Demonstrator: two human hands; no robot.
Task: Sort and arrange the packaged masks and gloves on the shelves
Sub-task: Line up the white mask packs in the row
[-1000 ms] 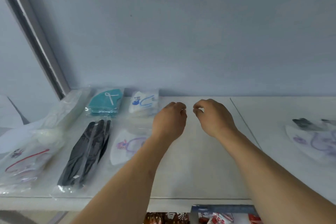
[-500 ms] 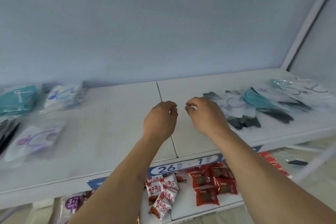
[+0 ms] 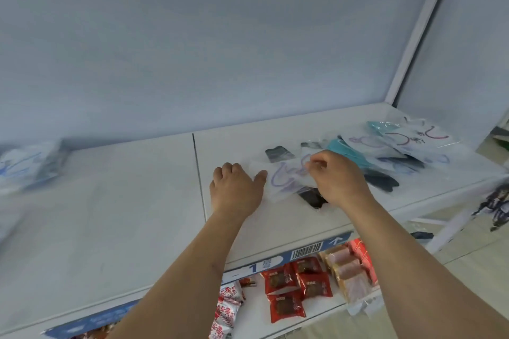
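Observation:
A clear packet holding a white mask with purple ear loops (image 3: 286, 177) lies on the white shelf (image 3: 110, 215), at the left edge of a loose pile of mask packets. My right hand (image 3: 337, 180) pinches this packet at its upper right side. My left hand (image 3: 234, 188) rests on the shelf just left of it, fingers loosely curled, thumb touching the packet's left edge. The pile holds a teal mask (image 3: 345, 154), black masks (image 3: 382, 183) and white masks with dark loops (image 3: 407, 140). A blurred white-and-blue packet (image 3: 30, 165) lies at the far left.
A seam (image 3: 199, 173) splits the shelf into two boards. The back wall is plain grey, with a white upright post (image 3: 418, 36) at the right. Below the price strip (image 3: 275, 261), a lower shelf carries red snack packets (image 3: 297, 286) and wrapped cakes (image 3: 349, 270).
My view has swung right, from the sorted packets on the left to the pile on the right. Both hands moved onto the shelf; my right hand took hold of the purple-looped mask packet.

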